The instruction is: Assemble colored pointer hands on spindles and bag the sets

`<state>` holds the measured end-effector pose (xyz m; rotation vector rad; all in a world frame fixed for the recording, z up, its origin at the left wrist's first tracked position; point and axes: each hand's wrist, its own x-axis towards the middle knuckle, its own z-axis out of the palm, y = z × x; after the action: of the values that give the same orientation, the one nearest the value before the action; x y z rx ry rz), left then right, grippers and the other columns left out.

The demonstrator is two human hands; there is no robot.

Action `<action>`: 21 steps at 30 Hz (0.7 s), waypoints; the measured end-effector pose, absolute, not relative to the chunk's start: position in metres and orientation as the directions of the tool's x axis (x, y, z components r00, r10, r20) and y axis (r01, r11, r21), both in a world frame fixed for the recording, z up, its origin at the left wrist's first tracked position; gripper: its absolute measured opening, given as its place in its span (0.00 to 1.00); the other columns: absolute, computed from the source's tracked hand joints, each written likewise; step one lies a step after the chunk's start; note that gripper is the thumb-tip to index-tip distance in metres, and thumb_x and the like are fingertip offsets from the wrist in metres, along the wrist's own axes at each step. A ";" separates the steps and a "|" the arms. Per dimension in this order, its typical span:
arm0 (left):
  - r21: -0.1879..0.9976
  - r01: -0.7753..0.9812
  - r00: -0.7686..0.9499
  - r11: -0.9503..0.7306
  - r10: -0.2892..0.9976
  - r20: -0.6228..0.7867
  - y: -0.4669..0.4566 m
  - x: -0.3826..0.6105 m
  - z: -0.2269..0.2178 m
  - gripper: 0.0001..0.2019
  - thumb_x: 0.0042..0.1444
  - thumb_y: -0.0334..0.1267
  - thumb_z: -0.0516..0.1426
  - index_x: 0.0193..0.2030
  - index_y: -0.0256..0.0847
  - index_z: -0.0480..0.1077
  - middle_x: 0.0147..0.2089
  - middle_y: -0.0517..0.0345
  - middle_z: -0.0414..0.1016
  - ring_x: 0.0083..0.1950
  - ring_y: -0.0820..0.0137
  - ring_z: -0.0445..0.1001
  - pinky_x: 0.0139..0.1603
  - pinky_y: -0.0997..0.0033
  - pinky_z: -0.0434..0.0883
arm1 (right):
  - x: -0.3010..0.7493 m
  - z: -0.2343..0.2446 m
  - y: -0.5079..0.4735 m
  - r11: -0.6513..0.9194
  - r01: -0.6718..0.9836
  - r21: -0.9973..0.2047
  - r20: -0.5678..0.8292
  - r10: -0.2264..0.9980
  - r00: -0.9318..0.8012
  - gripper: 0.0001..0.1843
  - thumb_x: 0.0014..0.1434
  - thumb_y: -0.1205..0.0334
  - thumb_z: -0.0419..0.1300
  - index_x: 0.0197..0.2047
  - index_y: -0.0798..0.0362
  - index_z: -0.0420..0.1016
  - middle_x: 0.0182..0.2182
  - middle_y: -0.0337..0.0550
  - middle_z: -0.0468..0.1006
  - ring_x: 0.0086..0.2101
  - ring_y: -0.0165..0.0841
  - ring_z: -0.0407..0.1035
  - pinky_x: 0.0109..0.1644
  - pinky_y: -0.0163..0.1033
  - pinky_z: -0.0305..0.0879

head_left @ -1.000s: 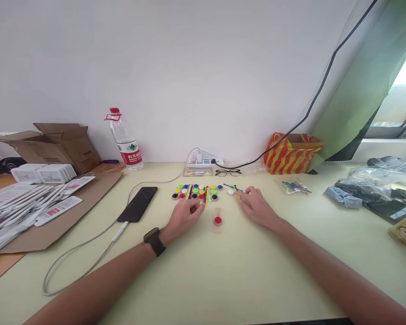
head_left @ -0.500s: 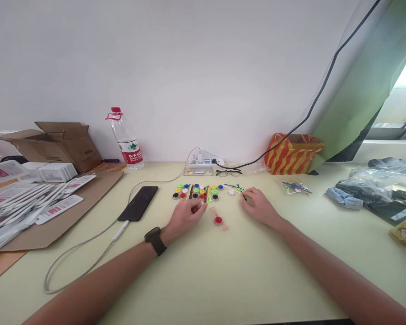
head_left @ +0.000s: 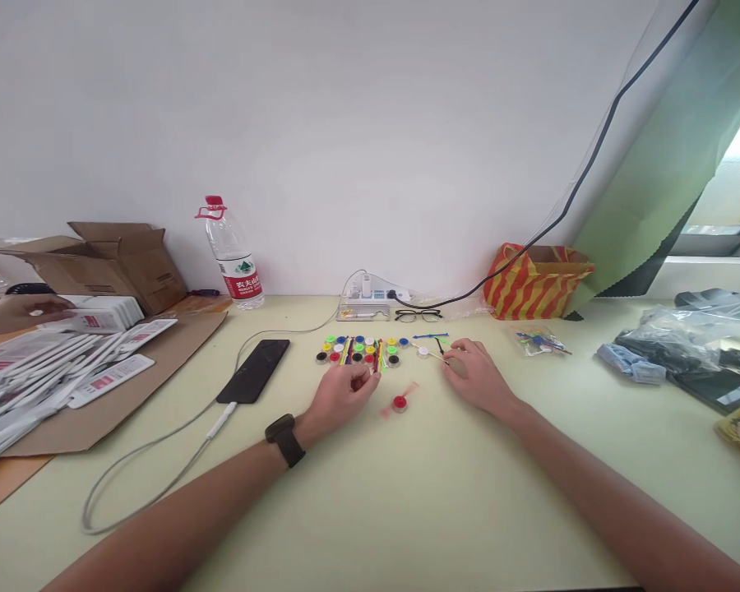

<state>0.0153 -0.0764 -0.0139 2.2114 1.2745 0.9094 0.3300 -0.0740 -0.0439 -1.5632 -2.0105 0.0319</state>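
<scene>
My left hand (head_left: 345, 390) rests on the table with its fingers closed in a pinch; what they hold, if anything, is too small to make out. Just right of it stands a small red round piece (head_left: 400, 403) with a blurred red blade across it, apparently spinning. My right hand (head_left: 478, 380) lies with thumb and forefinger close together at the end of a thin pale strip (head_left: 435, 355), beside a white round piece (head_left: 423, 352). Whether they grip it is unclear. Behind my hands lie several coloured round pieces (head_left: 358, 358) in rows, with thin coloured strips (head_left: 379, 353) among them.
A phone (head_left: 254, 372) on a cable lies left, near a water bottle (head_left: 239, 275). Glasses (head_left: 418, 315) and a power strip (head_left: 376, 294) sit at the back. A striped bag (head_left: 530, 288) stands right. Another person's hand (head_left: 28, 312) is by white cases (head_left: 108, 315).
The blurred red blade shows at another angle. Strips by my right hand lie differently, and the pale one now shows. Another person's hand has come in at the far left.
</scene>
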 end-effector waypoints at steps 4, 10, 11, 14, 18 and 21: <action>0.642 0.594 0.366 -0.485 0.873 0.322 -0.076 0.015 -0.014 0.22 0.66 0.47 0.54 0.23 0.41 0.53 0.22 0.65 0.50 0.26 0.73 0.50 0.28 0.70 0.49 | 0.329 -0.043 -0.076 0.342 0.880 -0.330 0.415 0.890 -0.190 0.18 0.67 0.57 0.55 0.56 0.46 0.78 0.56 0.51 0.74 0.57 0.48 0.65 0.60 0.54 0.65; 0.643 0.590 0.373 -0.488 0.871 0.319 -0.076 0.015 -0.015 0.23 0.66 0.47 0.54 0.23 0.41 0.51 0.23 0.66 0.50 0.26 0.73 0.49 0.28 0.69 0.49 | 0.330 -0.045 -0.074 0.288 0.902 -0.321 0.399 0.905 -0.147 0.15 0.65 0.55 0.57 0.51 0.49 0.79 0.51 0.51 0.76 0.53 0.47 0.68 0.58 0.53 0.65; 0.641 0.590 0.373 -0.490 0.870 0.321 -0.076 0.015 -0.015 0.23 0.66 0.47 0.54 0.23 0.41 0.51 0.23 0.66 0.50 0.26 0.73 0.49 0.28 0.69 0.49 | 0.330 -0.045 -0.074 0.287 0.901 -0.326 0.408 0.902 -0.140 0.15 0.65 0.55 0.57 0.50 0.49 0.78 0.51 0.51 0.76 0.53 0.47 0.68 0.58 0.52 0.65; 0.638 0.591 0.378 -0.494 0.868 0.322 -0.076 0.015 -0.014 0.23 0.66 0.47 0.54 0.23 0.41 0.52 0.23 0.66 0.50 0.26 0.73 0.50 0.28 0.70 0.49 | 0.329 -0.045 -0.075 0.316 0.894 -0.319 0.424 0.891 -0.164 0.18 0.66 0.57 0.55 0.56 0.48 0.76 0.53 0.51 0.76 0.54 0.47 0.67 0.57 0.51 0.66; 0.632 0.602 0.373 -0.488 0.872 0.319 -0.076 0.015 -0.014 0.23 0.66 0.47 0.54 0.23 0.40 0.53 0.22 0.66 0.51 0.26 0.74 0.50 0.28 0.70 0.50 | 0.329 -0.045 -0.075 0.356 0.882 -0.308 0.430 0.879 -0.205 0.17 0.67 0.59 0.53 0.55 0.47 0.76 0.53 0.50 0.76 0.55 0.46 0.66 0.57 0.51 0.65; 0.626 0.605 0.370 -0.492 0.870 0.326 -0.076 0.015 -0.014 0.23 0.66 0.47 0.54 0.23 0.40 0.52 0.22 0.66 0.51 0.26 0.74 0.50 0.28 0.70 0.50 | 0.329 -0.045 -0.074 0.371 0.869 -0.327 0.470 0.861 -0.191 0.12 0.67 0.61 0.53 0.47 0.49 0.77 0.50 0.49 0.77 0.52 0.44 0.68 0.56 0.51 0.66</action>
<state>0.0150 -0.0764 -0.0141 2.2337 1.2814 0.8966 0.3294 -0.0740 -0.0454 -1.4881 -2.0485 -0.0170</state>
